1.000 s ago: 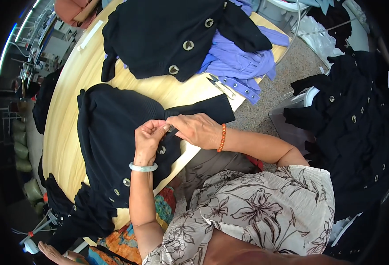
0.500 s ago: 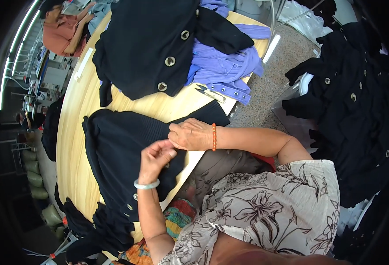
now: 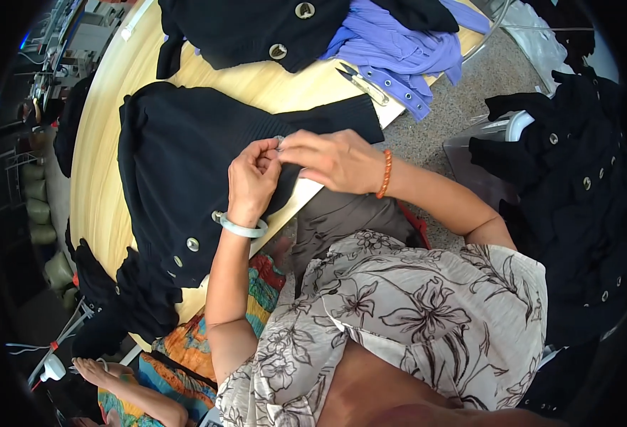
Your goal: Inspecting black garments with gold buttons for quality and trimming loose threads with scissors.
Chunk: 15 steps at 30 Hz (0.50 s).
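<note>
Both hands pinch one metal button (image 3: 279, 140) on black cardigan (image 3: 178, 164): left hand (image 3: 253, 179) & right hand (image 3: 331, 158) fingers closed. Risk: grip slips, knit snags, cardigan slides off wooden table (image 3: 107, 185) edge.

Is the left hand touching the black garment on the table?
Touching. The head view shows the left hand lying on the black garment, its fingers pinching the cloth by the right hand.

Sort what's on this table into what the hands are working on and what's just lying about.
In hand: black knit cardigan with metal buttons, pinched by left hand and right hand.

Lying about: small metal thread snips, lilac buttoned garment, second black buttoned garment.
</note>
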Each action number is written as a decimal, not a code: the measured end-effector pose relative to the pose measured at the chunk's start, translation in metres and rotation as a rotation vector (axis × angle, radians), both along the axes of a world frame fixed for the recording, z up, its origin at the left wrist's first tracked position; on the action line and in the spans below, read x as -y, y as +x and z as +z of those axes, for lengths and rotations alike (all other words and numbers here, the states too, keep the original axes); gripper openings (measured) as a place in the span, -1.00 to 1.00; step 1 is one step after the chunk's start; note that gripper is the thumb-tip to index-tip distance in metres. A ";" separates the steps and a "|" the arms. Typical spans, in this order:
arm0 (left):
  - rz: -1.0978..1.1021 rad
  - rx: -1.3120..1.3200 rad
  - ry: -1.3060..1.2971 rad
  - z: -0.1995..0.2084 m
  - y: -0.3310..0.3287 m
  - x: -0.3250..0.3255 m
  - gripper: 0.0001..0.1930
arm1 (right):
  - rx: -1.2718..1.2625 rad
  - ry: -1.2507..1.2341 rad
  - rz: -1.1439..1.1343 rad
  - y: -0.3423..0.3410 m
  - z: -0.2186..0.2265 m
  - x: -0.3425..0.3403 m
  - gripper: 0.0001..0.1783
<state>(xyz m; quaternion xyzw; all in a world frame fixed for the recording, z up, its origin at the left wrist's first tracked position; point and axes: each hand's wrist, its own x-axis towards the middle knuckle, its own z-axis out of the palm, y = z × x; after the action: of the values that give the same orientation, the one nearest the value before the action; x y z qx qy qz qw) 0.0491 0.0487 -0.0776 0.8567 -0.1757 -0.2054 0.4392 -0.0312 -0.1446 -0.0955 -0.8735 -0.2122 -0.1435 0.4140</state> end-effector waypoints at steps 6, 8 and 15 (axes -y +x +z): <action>-0.023 0.422 0.178 -0.003 -0.006 0.011 -0.80 | -0.087 -0.233 0.007 0.003 -0.017 -0.012 -0.86; -0.014 0.332 0.179 -0.004 -0.004 0.012 -0.80 | -0.118 -0.163 0.036 0.001 -0.019 -0.011 -0.87; 0.063 -0.060 -0.105 -0.008 0.017 0.007 -0.83 | -0.127 0.043 0.013 0.004 -0.015 -0.017 -0.75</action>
<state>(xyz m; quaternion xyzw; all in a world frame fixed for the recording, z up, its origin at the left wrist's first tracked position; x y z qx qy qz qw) 0.0660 0.0420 -0.0859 0.8310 -0.1459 -0.2075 0.4950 -0.0275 -0.1280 -0.1104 -0.8704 -0.1881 -0.0894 0.4461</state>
